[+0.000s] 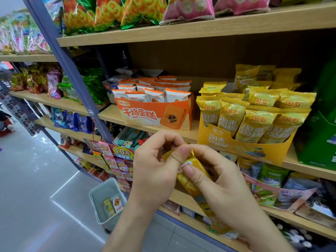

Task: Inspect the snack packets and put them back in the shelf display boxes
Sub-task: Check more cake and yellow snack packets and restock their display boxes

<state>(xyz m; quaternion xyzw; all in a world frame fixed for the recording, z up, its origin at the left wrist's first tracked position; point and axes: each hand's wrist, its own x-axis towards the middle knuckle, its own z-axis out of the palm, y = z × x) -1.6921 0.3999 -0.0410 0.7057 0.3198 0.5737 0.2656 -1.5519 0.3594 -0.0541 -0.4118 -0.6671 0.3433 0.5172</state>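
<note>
Pinching 1 yellow pkt, 2 hands

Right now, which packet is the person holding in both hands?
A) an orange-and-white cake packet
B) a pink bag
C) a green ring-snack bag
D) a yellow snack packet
D: the left hand and the right hand pinch a yellow snack packet, the same colour as the packets standing in the yellow display box on the shelf.

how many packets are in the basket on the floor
2: a yellow packet on the left and an orange-and-white packet beside it in the basket; more may lie hidden.
</note>
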